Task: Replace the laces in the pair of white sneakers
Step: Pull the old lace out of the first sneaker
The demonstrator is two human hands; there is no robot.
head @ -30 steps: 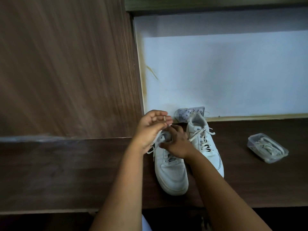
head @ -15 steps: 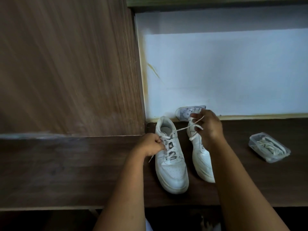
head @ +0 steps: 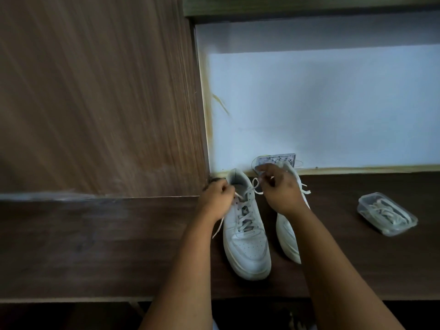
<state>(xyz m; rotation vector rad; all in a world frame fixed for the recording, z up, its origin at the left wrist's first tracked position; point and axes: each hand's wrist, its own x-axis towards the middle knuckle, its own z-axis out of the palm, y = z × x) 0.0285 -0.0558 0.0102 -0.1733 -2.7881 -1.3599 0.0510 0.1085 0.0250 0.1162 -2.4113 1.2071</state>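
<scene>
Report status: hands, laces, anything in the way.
Left hand and right hand each pinch a lace end on the left sneaker. Nothing in the way.

My view is dim and low in contrast. The white wall [head: 321,103] is the brightest area, with a soft shadow band across its top. The dark desk [head: 95,246] swallows detail. The wood panel [head: 95,91] at left is smeared with blur, and straight edges bow toward the frame borders.
</scene>
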